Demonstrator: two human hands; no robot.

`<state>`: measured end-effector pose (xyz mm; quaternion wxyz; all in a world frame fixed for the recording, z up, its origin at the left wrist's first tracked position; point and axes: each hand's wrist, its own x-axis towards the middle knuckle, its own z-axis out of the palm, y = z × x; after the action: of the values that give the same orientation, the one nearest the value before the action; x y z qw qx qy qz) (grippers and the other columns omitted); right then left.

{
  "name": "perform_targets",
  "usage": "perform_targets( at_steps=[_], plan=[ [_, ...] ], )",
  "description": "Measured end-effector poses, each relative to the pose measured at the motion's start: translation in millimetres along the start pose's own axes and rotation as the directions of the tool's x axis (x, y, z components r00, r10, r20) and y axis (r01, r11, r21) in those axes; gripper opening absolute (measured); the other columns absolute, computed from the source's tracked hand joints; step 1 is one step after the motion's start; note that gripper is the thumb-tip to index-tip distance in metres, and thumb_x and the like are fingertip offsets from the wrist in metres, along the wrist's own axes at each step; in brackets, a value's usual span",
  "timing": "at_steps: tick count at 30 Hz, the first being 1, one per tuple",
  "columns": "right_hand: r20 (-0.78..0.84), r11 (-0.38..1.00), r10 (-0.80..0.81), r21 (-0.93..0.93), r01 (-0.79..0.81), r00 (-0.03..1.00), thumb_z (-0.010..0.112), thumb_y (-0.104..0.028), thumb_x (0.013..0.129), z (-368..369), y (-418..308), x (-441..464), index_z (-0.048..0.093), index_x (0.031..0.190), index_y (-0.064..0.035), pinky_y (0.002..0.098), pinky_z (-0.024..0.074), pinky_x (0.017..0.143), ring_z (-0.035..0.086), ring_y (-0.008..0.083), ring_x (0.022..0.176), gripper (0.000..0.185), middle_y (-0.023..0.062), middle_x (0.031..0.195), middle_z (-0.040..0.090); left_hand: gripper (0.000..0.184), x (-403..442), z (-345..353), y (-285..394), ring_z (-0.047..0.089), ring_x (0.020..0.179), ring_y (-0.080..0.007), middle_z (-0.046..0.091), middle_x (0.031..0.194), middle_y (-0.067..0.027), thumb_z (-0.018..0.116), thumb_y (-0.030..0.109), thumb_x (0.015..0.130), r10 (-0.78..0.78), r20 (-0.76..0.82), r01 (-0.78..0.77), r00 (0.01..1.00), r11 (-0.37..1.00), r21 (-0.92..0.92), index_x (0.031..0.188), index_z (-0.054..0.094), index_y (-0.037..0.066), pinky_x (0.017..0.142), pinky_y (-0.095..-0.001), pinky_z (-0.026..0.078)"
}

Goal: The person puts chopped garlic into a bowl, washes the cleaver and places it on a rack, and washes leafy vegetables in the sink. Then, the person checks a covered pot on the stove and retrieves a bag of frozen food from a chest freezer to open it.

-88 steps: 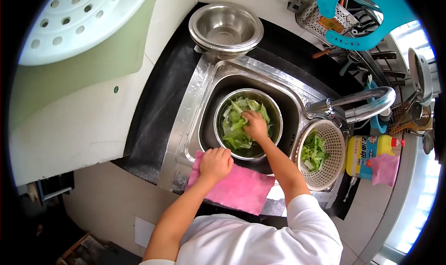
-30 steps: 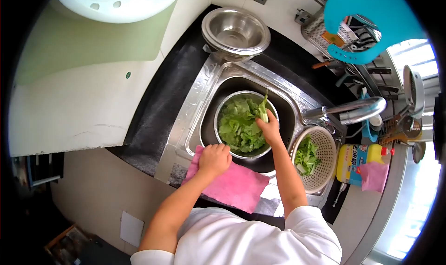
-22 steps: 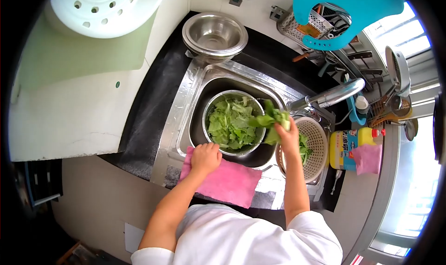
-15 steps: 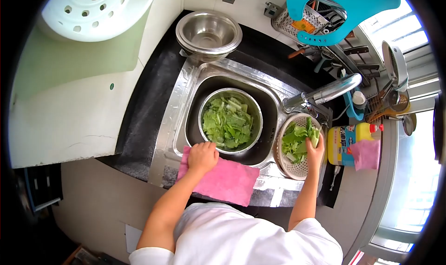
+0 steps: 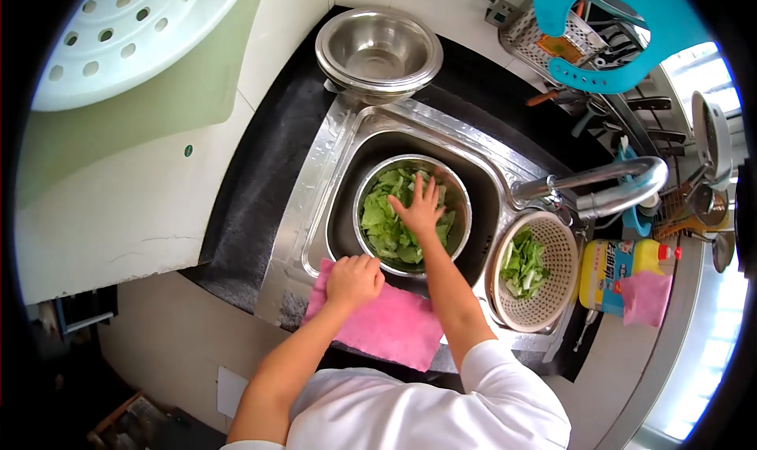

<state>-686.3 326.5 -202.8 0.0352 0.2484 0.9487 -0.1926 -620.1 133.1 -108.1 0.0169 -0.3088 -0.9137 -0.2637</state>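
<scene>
Spread fingers of my right hand reach over the leafy greens, touching or just above them. The chopped leaves lie in a round steel bowl inside the sink. My left hand is closed at the sink's front edge, fingers curled over the corner of a pink cloth there. To the right, a beige colander holds more cut greens along its left side.
A chrome faucet arches beside the colander. Stacked steel bowls stand behind the sink. At right is a yellow detergent bottle with a small pink cloth on it. Knives and a blue silicone bib hang at upper right.
My right hand has left the colander, where it held a bunch of greens, and moved left over the steel bowl with its fingers spread. My left hand has stayed at the sink edge.
</scene>
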Motion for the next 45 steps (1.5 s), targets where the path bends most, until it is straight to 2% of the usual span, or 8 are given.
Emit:
perform_targets(
  at_steps=[8,12,15,24,30,38,40,45],
  plan=[
    [0.304,0.958,-0.233,-0.092,0.272,0.923,0.07,-0.032,0.068,2.9,-4.9,-32.4,0.039,0.13,-0.0244,0.0575,0.0358,0.088,0.04,0.0336,0.119,0.07,0.0122,0.137,0.035,0.004,1.8,-6.5,2.8,0.052,0.06,-0.0255,0.052,0.064,-0.0071,0.055,0.011,0.068,0.014,-0.027,-0.015,1.0,0.997,-0.069,0.067,0.053,0.008,0.057,-0.0377,0.04],
    [-0.046,0.869,-0.371,0.335,0.364,0.927,0.061,-0.004,0.064,-53.7,18.2,-32.2,0.057,0.11,-0.0148,0.0318,0.046,0.082,0.056,0.0309,0.095,0.047,0.0108,0.103,0.058,0.006,1.9,-6.5,2.5,0.052,0.06,-0.0254,0.051,0.064,-0.0071,0.055,0.011,0.068,0.005,-0.034,-0.007,0.999,0.997,-0.072,0.064,0.052,0.008,0.056,-0.0373,0.04],
    [-0.117,0.851,-0.356,0.37,0.373,0.927,0.058,-0.003,0.065,-114.8,13.2,-28.6,0.055,0.112,-0.0107,0.0345,0.0439,0.084,0.054,0.0301,0.1,0.048,0.0124,0.109,0.055,0.008,0.9,-3.2,1.8,0.052,0.059,-0.0253,0.052,0.063,-0.0069,0.055,0.012,0.069,0.004,-0.049,-0.008,0.999,0.997,-0.076,0.063,0.051,0.008,0.056,-0.0371,0.04],
    [0.161,0.99,-0.09,-0.095,0.106,0.983,0.058,-0.07,0.064,-13.5,6.7,-2.5,0.015,0.142,-0.0253,0.0681,0.0131,0.097,0.007,0.0364,0.135,0.099,0.0137,0.148,0.007,0.009,-1.5,0.5,-2.1,0.053,0.059,-0.0244,0.053,0.064,-0.0067,0.056,0.017,0.07,0.004,-0.02,-0.005,1.0,0.999,-0.046,0.066,0.054,0.009,0.058,-0.0357,0.041],
    [0.264,0.919,-0.162,-0.311,0.243,0.951,0.066,-0.061,0.062,37.1,-11.0,-6.6,0.018,0.14,-0.0239,0.0672,0.0237,0.094,0.015,0.034,0.134,0.099,0.0118,0.148,0.01,0.009,-0.8,-3.1,-0.1,0.053,0.059,-0.0245,0.052,0.064,-0.0067,0.056,0.016,0.07,0.014,0.01,-0.013,1.0,0.999,-0.039,0.066,0.052,0.009,0.057,-0.036,0.04],
    [0.004,0.98,-0.163,0.116,0.161,0.987,0.072,-0.019,0.063,25.5,7.6,-0.5,0.051,0.121,-0.0132,0.0401,0.0432,0.084,0.051,0.0254,0.106,0.061,0.0112,0.124,0.05,0.01,-0.1,-4.7,1.4,0.053,0.06,-0.0248,0.052,0.064,-0.0071,0.055,0.017,0.07,0.011,-0.006,-0.011,1.0,0.998,-0.064,0.066,0.052,0.008,0.058,-0.0363,0.04],
    [0.291,0.7,-0.053,0.693,-0.172,0.955,0.065,-0.011,0.068,0.7,1.2,-5.3,0.053,0.119,-0.0079,0.028,0.0453,0.075,0.056,0.0164,0.085,0.053,0.0084,0.104,0.059,0.008,0.5,-3.9,2.1,0.052,0.059,-0.0262,0.051,0.063,-0.0071,0.056,0.012,0.068,-0.008,-0.049,0.004,0.999,0.997,-0.076,0.064,0.05,0.008,0.056,-0.0378,0.04],
    [0.184,0.356,-0.049,0.922,-0.155,0.982,0.06,-0.002,0.071,-78.2,-13.5,-31.2,0.05,0.122,-0.0024,0.0265,0.0442,0.077,0.055,0.0136,0.087,0.052,0.0045,0.101,0.059,0.008,-0.8,-2.0,2.9,0.053,0.06,-0.0261,0.052,0.063,-0.007,0.055,0.012,0.069,0.005,-0.069,-0.009,0.998,0.998,-0.07,0.063,0.05,0.008,0.057,-0.0388,0.04]
  ],
)
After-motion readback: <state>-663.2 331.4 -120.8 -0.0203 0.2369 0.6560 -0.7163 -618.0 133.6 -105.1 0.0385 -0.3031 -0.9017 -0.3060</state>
